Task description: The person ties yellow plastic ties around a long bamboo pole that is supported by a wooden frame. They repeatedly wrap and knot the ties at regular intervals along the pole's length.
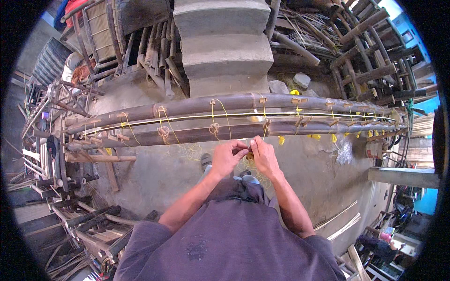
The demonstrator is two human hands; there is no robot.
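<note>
Two long dark bamboo poles, a far one [187, 106] and a near one [192, 136], run across in front of me with a thin pale strip [197, 117] between them. Yellow strings [227, 111] loop over the poles at wooden pegs [266, 125]. Just below the near pole, my left hand [227, 159] is closed in a pinch, its fingertips on yellow string. Close beside it, my right hand [264, 158] pinches the string too, thumb and forefinger together. Their fingers partly hide the string. Loose yellow string [192, 152] hangs in tangles below.
Concrete steps [225, 47] rise beyond the poles. Bamboo racks [365, 51] and piled poles [157, 47] stand at the back. Yellow bundles [333, 138] hang along the right part. A bamboo bench [93, 225] sits lower left; pale strips [344, 225] lie on the floor.
</note>
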